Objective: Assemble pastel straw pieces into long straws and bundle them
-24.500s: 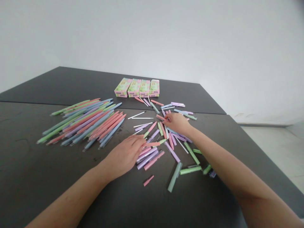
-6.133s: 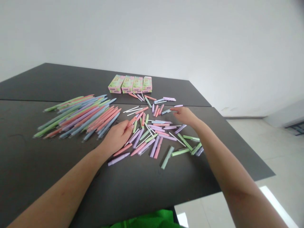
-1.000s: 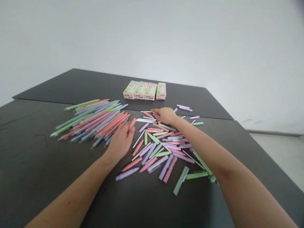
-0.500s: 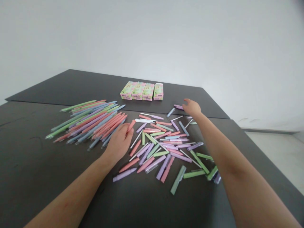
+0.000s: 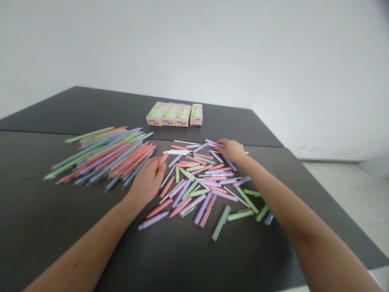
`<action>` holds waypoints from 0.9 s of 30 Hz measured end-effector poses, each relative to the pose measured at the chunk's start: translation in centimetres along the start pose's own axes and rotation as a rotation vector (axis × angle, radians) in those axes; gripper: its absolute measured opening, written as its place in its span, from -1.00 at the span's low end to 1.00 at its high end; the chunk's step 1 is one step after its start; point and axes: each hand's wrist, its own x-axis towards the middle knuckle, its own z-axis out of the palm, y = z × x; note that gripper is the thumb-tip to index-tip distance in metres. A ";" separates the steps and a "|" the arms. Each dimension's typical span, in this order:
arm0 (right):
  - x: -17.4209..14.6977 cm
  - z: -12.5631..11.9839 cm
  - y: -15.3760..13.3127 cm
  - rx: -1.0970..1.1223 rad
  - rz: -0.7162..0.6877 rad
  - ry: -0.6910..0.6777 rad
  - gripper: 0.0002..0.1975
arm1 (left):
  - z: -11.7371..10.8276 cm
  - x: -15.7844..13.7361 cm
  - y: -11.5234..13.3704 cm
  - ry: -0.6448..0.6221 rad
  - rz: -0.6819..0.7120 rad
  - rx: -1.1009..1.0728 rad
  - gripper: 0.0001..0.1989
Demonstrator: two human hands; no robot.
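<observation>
My left hand is closed around a short red pen barrel, which sticks up between thumb and fingers. It rests beside the left edge of a loose spread of pen parts: purple, red, green and blue barrels and caps, with thin white refills among them. At the far side of this spread, my right hand has its fingers curled down at the end of purple pen parts. A blue pen part lies just left of them. Several white refills lie together near my left hand.
A pile of long coloured pens lies to the left on the dark table. Farther back, several small pink-and-green boxes stand in a row. A seam crosses the table in front of them, and a pale wall rises behind.
My right hand has come left and nearer, its fingers now curled, and the purple and blue pen parts have shifted left with it. My left hand keeps the red barrel. The view has turned slightly right.
</observation>
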 end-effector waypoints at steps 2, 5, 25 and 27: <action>-0.8 0.0 -0.6 0.046 0.007 -0.016 -0.58 | 0.0 -0.1 0.0 0.001 0.001 0.002 -0.73; -1.5 -0.1 -1.1 0.096 0.002 -0.034 -0.63 | 0.0 -0.1 0.1 -0.004 0.001 0.005 -0.74; -3.4 -2.1 8.4 0.163 0.356 0.124 -0.50 | 0.1 -0.2 0.7 -0.038 0.016 -0.002 -0.69; -3.8 -1.4 8.7 0.105 0.361 0.076 -0.53 | 0.1 -0.3 0.7 -0.039 0.018 0.002 -0.70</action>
